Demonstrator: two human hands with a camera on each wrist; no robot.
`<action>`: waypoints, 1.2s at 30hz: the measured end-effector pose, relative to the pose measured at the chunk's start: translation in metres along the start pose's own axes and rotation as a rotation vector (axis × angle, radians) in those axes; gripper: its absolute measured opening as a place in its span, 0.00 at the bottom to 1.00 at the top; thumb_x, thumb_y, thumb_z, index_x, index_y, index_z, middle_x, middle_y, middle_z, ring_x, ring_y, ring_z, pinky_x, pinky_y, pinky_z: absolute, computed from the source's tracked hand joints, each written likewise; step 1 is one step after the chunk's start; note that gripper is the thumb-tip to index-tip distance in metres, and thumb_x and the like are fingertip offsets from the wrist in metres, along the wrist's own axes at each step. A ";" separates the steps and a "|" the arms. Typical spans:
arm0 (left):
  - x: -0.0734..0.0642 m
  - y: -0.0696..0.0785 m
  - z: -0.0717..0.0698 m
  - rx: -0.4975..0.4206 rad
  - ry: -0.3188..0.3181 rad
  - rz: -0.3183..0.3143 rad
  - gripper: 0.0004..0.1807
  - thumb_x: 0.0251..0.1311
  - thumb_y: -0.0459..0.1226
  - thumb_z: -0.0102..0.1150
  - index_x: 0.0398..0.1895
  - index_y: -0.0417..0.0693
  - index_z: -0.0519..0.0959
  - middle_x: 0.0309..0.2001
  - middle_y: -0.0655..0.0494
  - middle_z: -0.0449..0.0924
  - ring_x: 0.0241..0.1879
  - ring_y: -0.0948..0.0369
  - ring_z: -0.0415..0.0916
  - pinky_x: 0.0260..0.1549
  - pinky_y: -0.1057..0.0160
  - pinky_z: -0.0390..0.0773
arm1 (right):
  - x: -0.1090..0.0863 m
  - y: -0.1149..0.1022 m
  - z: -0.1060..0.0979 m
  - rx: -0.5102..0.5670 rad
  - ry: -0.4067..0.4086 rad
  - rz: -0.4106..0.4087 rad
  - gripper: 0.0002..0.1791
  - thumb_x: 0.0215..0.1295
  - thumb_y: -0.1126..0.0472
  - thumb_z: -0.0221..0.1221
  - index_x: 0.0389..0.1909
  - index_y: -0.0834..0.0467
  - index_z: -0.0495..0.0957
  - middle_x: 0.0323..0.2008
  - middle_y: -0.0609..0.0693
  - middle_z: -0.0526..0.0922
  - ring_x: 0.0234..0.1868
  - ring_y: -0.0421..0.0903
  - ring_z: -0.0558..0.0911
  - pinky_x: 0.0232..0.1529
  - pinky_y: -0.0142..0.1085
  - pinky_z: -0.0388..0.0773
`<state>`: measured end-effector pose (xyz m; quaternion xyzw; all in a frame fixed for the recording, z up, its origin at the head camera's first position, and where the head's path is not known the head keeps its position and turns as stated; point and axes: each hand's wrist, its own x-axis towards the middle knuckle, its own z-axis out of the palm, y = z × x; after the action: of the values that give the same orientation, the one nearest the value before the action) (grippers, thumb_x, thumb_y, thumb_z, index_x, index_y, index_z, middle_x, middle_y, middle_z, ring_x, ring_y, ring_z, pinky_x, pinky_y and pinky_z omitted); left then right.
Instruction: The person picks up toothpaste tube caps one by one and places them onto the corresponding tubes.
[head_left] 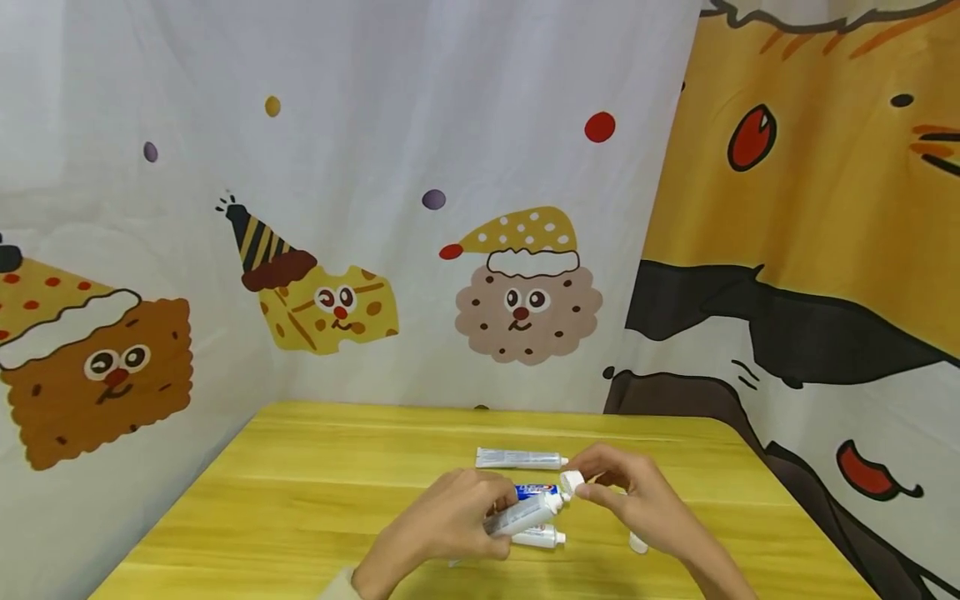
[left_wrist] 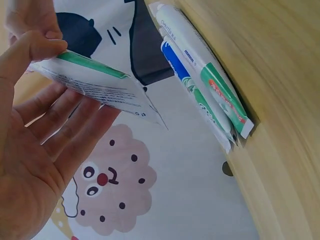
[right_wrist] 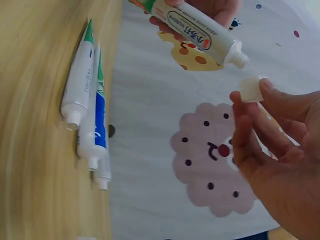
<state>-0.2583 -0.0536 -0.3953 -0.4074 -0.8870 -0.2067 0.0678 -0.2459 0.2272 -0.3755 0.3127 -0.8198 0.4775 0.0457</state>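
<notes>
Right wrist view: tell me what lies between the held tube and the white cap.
In the right wrist view, only a bare gap lies between the held tube and the white cap.

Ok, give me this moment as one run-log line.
left hand: holds tube | right hand: pinches cap | tube: uncapped | cap: apart from nozzle | table: three other tubes

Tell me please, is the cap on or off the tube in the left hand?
Off: the right hand pinches the white cap, with a gap between it and the tube, whose nozzle is bare.
</notes>
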 end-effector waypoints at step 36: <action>-0.001 0.007 -0.003 0.160 0.059 0.022 0.13 0.49 0.44 0.73 0.38 0.58 0.83 0.35 0.72 0.82 0.22 0.77 0.65 0.19 0.79 0.64 | -0.002 -0.010 0.011 -0.229 0.068 -0.164 0.13 0.59 0.61 0.74 0.42 0.46 0.84 0.40 0.42 0.88 0.39 0.34 0.84 0.38 0.33 0.85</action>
<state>-0.2526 -0.0510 -0.3907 -0.4043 -0.8936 -0.1465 0.1286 -0.2365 0.2153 -0.3743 0.3551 -0.8387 0.3856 0.1476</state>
